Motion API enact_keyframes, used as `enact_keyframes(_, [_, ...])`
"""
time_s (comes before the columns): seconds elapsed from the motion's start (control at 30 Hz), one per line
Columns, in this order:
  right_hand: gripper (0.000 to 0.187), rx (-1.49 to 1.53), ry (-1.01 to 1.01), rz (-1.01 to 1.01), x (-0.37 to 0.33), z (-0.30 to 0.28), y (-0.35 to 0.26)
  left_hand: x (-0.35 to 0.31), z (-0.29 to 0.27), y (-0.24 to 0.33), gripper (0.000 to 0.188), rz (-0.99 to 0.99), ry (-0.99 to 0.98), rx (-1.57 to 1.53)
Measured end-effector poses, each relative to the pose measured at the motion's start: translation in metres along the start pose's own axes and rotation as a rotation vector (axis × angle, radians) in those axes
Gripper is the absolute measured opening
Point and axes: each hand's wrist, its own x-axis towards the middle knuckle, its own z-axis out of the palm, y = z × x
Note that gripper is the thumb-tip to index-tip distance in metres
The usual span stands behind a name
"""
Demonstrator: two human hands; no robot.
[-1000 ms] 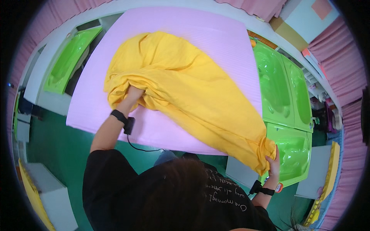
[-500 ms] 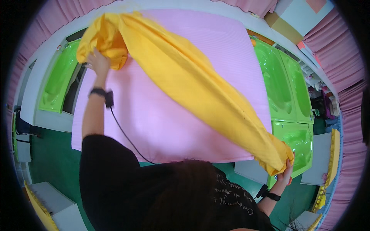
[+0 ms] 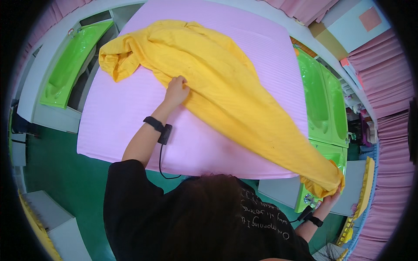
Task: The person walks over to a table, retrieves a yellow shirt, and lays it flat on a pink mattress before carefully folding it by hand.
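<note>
A long yellow sheet [image 3: 217, 95] with gathered, puckered ends stretches diagonally over a pink-covered table or bed [image 3: 143, 117]. Its far left end lies bunched on the pink cover, and the near right end hangs past the cover's edge. My left hand [image 3: 176, 92] is closed on the sheet's near edge, around its left half, with the fingers bent over the fabric. Low on the right, my right hand [image 3: 333, 198] grips the gathered corner from below; the cloth hides part of its fingers. Both wrists carry black bands with small boxes.
A green basin [image 3: 72, 61] stands at the left, with more green basins [image 3: 315, 95] along the right side. White boxes [image 3: 355, 26] are stacked at the far right. Pink curtains [image 3: 387, 82] hang around the room. The floor [image 3: 61, 169] is green.
My left hand has left the far left end and come right and nearer, onto the sheet's near edge. The raised sheet has settled flatter and wider. My right hand has shifted slightly right.
</note>
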Motion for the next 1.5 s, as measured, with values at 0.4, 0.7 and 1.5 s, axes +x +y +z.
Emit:
enact_keyframes(0.4, [0.041, 0.157, 0.036, -0.451, -0.082, -0.005, -0.073, -0.107, 0.029, 0.120, 0.043, -0.449, -1.239, -0.999])
enact_keyframes(0.7, [0.041, 0.116, -0.074, -0.389, -0.067, -0.004, -0.064, -0.039, 0.025, 0.182, 0.045, -0.250, -0.485, -1.841])
enact_keyframes(1.5, [0.041, -0.179, -0.865, 0.261, 0.035, 0.066, 0.027, -0.283, -0.008, 0.157, 0.040, -0.924, -0.150, -1.139])
